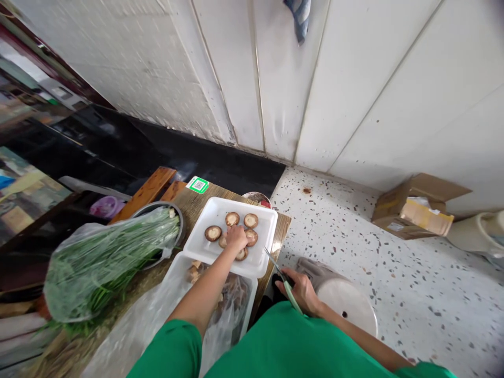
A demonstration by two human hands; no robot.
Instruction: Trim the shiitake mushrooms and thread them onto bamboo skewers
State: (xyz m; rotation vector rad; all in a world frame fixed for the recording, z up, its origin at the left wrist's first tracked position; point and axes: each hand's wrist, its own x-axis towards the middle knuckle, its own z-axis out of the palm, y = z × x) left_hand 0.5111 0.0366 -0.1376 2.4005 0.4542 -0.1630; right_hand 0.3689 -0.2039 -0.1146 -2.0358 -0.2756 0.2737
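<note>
My left hand (236, 239) reaches down into a white plastic tray (269, 220), fingers bunched at a shiitake mushroom (223, 240) partly hidden beneath them. Around it several more shiitakes lie stem side up, such as one mushroom (213, 233) on the left and another (251, 220) at the back. My right hand (301, 290), held off the tray's near right corner, is closed on scissors (292, 295) with pale green handles, the blades pointing toward the tray. Nearer me, a second white container (252, 294) holds more mushrooms under clear plastic, partly covered by my left forearm.
Green stalks in a clear bag (114, 257) rest on a metal bowl (182, 231) at the left of the wooden table (284, 224). A grey stool or bin (346, 302) stands on the right; a cardboard box (413, 207) sits by the wall.
</note>
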